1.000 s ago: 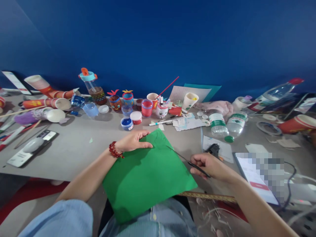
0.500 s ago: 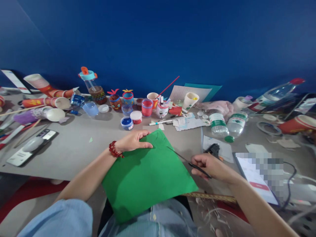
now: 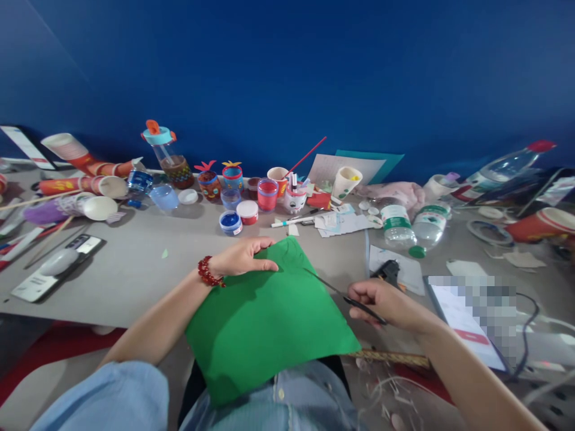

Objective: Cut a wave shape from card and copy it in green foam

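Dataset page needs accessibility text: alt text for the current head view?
Left hand holds a green sheet while the right hand holds scissors at its edge. Behind, paint pots, cups and bottles line a grey table.

- No text, brand or number is legible.
- Green-and-white bottle labels [image 3: 396, 219]: print too small.
- White phone [image 3: 27, 286] at left: dark lines of print, unreadable.
- White sheet [image 3: 332, 169] by the wall: faint writing, unreadable.
- Tablet screen [image 3: 462, 326]: partly pixelated.

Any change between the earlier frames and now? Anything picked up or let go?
Nothing visibly changed beyond slight view drift. Left hand holds the green sheet, right hand the black-handled tool, as before.
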The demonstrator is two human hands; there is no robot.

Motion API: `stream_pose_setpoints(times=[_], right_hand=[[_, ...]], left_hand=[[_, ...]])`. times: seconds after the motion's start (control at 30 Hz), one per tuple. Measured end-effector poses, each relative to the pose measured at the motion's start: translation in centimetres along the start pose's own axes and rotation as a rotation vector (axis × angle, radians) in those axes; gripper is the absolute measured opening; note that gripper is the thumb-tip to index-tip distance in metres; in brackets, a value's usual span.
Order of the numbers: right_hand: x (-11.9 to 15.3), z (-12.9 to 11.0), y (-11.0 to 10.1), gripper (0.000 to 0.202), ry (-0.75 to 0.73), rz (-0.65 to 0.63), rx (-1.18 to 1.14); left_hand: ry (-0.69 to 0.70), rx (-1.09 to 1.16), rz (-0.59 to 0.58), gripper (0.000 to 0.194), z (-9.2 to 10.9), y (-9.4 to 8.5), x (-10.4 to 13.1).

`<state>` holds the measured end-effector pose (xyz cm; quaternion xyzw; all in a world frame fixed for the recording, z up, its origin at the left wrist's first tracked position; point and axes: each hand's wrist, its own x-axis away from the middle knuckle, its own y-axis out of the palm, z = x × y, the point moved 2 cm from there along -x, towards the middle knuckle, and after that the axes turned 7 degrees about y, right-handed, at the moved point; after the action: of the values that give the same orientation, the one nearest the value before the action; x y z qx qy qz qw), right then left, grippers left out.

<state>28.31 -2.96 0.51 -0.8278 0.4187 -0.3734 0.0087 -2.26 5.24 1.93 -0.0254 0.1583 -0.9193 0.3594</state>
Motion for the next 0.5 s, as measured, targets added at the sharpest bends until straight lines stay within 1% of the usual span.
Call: stream_pose_setpoints(times=[0.13,0.27,0.5], right_hand=[[0.2,-0.5,-0.1,0.049,0.001,-0.006,0.018],[0.4,-0.9,-0.2,0.047,0.029,-0.039,-0.01],[0.4,-1.2,-0.5,0.045,0.02,-0.092,0.014]], left_hand=[[-0.002,0.017,-0.019,0.043,-0.1,0.0,0.0],[-0.011,0.011,-0.034,0.042,-0.2,0.1,0.0],[-0.024,0.042,-0.069,0.041,0.4,0.4,-0.1]])
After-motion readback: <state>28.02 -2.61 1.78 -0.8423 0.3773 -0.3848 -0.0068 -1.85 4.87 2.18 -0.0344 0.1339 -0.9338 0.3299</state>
